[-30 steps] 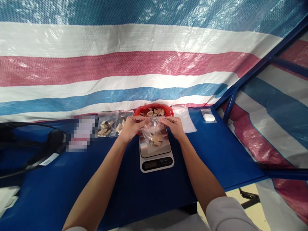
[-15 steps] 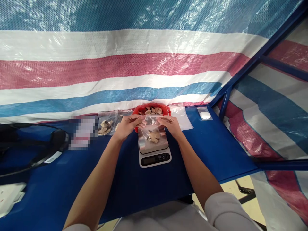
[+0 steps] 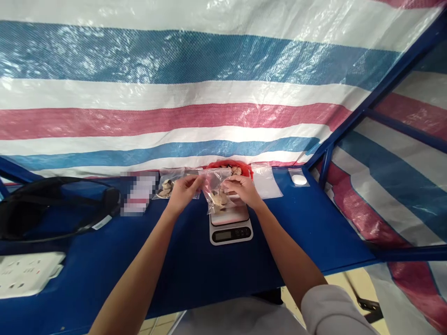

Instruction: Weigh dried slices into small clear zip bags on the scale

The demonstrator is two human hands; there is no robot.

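Note:
A clear zip bag (image 3: 214,186) with several pale brown dried slices in its bottom hangs above the kitchen scale (image 3: 231,231). My left hand (image 3: 184,193) pinches the bag's upper left corner between thumb and fingers. At the bag's right side, the fingers of my right hand (image 3: 243,190) are closed together on the plastic. The scale is white with a dark display, and the bag covers part of its shiny plate. Behind my hands sits a red bag (image 3: 247,168) of similar slices, partly hidden by the zip bag and my right hand.
Filled zip bags (image 3: 165,188) lie left of my left hand. Flat clear bags (image 3: 267,181) and a small bag with a white item (image 3: 299,180) are at right. A black headset-like object (image 3: 111,204) and a white power strip (image 3: 31,274) occupy the left. Striped sheeting (image 3: 174,118) rises behind.
The zip bag has tilted, its slices lower left over the scale. My right hand has moved from its top edge down to its right side. The camera view has shifted.

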